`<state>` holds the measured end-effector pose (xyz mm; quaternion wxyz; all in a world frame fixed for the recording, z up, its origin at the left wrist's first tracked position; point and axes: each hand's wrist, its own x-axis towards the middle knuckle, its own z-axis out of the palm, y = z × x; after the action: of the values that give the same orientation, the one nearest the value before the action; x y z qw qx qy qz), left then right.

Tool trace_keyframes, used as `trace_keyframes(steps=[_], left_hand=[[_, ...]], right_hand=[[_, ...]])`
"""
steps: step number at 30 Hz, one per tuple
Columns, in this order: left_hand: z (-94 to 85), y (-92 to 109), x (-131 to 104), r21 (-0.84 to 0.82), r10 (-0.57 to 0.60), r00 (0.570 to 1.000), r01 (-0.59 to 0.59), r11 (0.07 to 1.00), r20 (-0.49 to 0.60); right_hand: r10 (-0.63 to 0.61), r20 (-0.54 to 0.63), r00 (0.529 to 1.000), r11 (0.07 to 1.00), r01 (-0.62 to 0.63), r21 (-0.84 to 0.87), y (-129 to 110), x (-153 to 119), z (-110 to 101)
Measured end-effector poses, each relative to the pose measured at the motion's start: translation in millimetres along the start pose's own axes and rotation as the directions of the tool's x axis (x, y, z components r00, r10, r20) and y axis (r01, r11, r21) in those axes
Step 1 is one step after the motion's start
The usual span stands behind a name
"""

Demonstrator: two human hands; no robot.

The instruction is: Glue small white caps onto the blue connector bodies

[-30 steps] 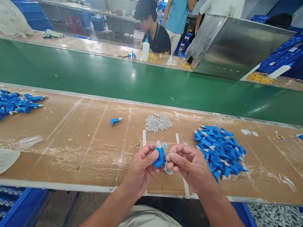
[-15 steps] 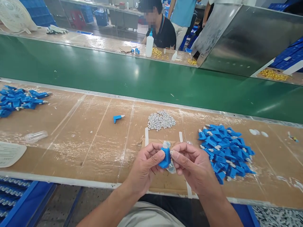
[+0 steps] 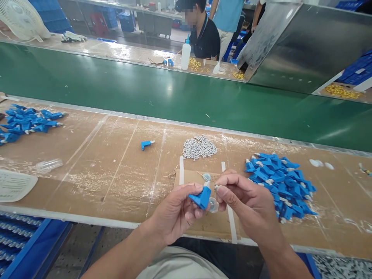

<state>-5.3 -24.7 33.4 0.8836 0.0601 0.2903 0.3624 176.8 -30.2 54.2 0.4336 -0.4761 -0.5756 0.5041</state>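
Note:
A blue plastic part (image 3: 204, 197), shaped like a small pistol with a whitish tip, is gripped between the thumb and fingers of my left hand (image 3: 176, 211). Just to its right, my right hand (image 3: 248, 199) pinches a tiny greyish piece (image 3: 216, 188) between thumb and forefinger, a little apart from the blue part. A small clear round dish (image 3: 214, 206) shows between my hands, partly covered. Beyond the blue part's tip lies a little bluish round cup (image 3: 206, 177) with a thin stick by it. Farther off is a heap of small grey pieces (image 3: 200, 148).
A large pile of blue parts (image 3: 281, 186) is on the right; another pile (image 3: 27, 122) lies far left. One single blue part (image 3: 147, 144) sits left of the grey heap. Behind the table runs a green conveyor belt (image 3: 116, 85), with a seated person (image 3: 205, 38) across it.
My right hand has drawn slightly away from the blue part. My left hand has turned the part, so its side shape now shows and its tip points up and away.

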Motion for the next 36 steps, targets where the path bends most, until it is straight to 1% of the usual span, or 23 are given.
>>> trace_keyframes(steps=[3,6,9,12,14,18,23,25,29,33,36], left_hand=[[1.7,3,-1,-0.056,-0.095,0.995,0.095,0.994,0.000],[3.2,5,-2,-0.063,-0.139,0.990,0.137,0.989,-0.026],[5.0,7,-3,-0.023,-0.140,0.989,0.139,0.990,-0.042],[7.7,9,-4,0.008,-0.143,0.989,0.143,0.990,-0.030],[9.9,11,-5,0.017,-0.161,0.987,0.161,0.987,-0.031],[13.1,13,-6,0.022,-0.200,0.976,0.202,0.979,-0.083],[12.8,11,-5,0.013,-0.191,0.979,0.192,0.981,-0.075],[12.5,10,-5,0.009,-0.200,0.976,0.201,0.979,-0.083],[11.0,9,-4,0.000,-0.222,0.969,0.223,0.975,-0.105],[9.3,8,-2,-0.006,-0.202,0.972,0.203,0.979,-0.119],[9.8,9,-1,0.019,-0.183,0.974,0.187,0.982,-0.136]], right_hand=[[-0.074,0.077,0.994,0.991,0.081,-0.104,-3,2,-3],[-0.104,0.149,0.983,0.976,0.130,-0.175,-3,3,-7],[-0.181,0.151,0.972,0.963,0.206,-0.175,-1,4,-8],[-0.270,0.151,0.951,0.934,0.297,-0.198,1,4,-9],[-0.300,0.162,0.940,0.916,0.331,-0.226,2,3,-10],[-0.384,0.193,0.903,0.861,0.426,-0.278,0,2,-12],[-0.461,0.215,0.861,0.792,0.508,-0.338,-1,2,-12],[-0.497,0.240,0.834,0.754,0.551,-0.357,0,2,-13],[-0.548,0.320,0.773,0.648,0.634,-0.421,3,1,-17],[-0.552,0.386,0.739,0.554,0.671,-0.493,7,-1,-20],[-0.565,0.417,0.712,0.477,0.694,-0.539,10,-1,-20]])
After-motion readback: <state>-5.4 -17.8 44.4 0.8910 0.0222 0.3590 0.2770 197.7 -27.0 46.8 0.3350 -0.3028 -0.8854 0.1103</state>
